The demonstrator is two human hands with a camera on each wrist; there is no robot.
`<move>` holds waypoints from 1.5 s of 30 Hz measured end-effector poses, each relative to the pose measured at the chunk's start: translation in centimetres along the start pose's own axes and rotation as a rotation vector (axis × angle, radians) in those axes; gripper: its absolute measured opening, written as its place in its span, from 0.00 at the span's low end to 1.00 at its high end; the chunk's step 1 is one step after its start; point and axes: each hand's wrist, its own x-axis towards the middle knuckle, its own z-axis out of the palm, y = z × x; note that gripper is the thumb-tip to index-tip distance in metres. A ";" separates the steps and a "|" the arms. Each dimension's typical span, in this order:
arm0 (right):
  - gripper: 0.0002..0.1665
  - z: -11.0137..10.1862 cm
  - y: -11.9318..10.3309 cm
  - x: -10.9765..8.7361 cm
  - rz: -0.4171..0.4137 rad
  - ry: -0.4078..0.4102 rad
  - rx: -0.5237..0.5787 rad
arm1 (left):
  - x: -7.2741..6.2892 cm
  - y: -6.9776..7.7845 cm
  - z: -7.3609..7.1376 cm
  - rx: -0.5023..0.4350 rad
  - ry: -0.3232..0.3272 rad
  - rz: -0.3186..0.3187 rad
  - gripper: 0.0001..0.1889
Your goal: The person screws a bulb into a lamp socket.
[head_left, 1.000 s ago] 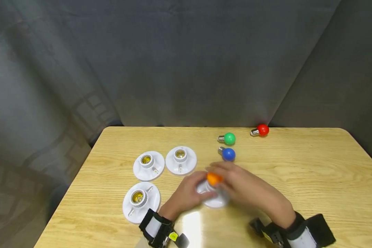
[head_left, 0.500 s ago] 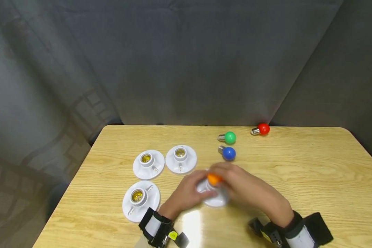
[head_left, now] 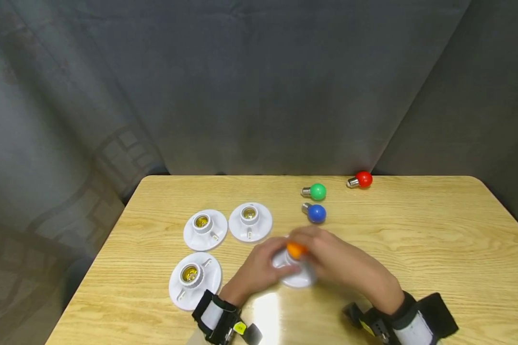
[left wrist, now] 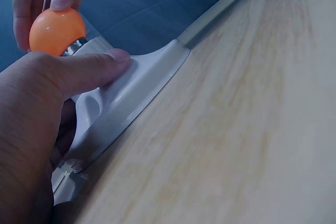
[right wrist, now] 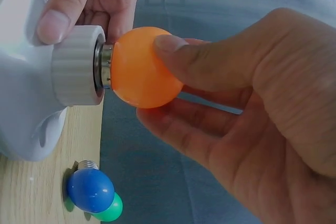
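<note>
"Where is the left hand point(head_left: 262, 269)?"

"Taking the gripped lamp holder point(right wrist: 79, 69) as the middle of the clock, it comes in from nine. Its thumb presses the white base beside the collar, the other fingers curled behind."

"And the right hand point(head_left: 334, 251)?"

"On the two o'clock side, pinching the orange bulb point(right wrist: 143, 72) between thumb and fingers. It looks blurred from the head camera."

"Is the bulb in the socket?"

"Partly: its metal end enters the collar, with a band of metal showing between globe and rim. How far it goes in, I can't tell."

"What else is on the table point(head_left: 423, 239)?"

"Three more lamp holders: the near holder point(head_left: 205, 292) at nine, the middle holder point(head_left: 192, 235) close to ten, the far holder point(head_left: 259, 232) between ten and eleven. Their sockets hold no bulbs. Between twelve and one lie the blue bulb point(head_left: 317, 213) and, beyond it, the green bulb point(head_left: 318, 191). The red bulb point(head_left: 364, 179) lies at one, by the far edge."
</note>
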 end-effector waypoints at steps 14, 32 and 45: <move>0.17 0.3 -0.1 0.0 0.064 0.017 -0.035 | -0.1 -0.1 0.0 0.006 0.009 0.007 0.29; 0.14 1.7 -0.9 0.7 0.211 0.211 -0.204 | 0.0 -0.1 0.1 0.023 0.009 0.021 0.25; 0.21 4.1 -1.0 1.7 0.484 0.381 -0.257 | 0.0 -0.1 0.2 -0.034 0.005 -0.017 0.25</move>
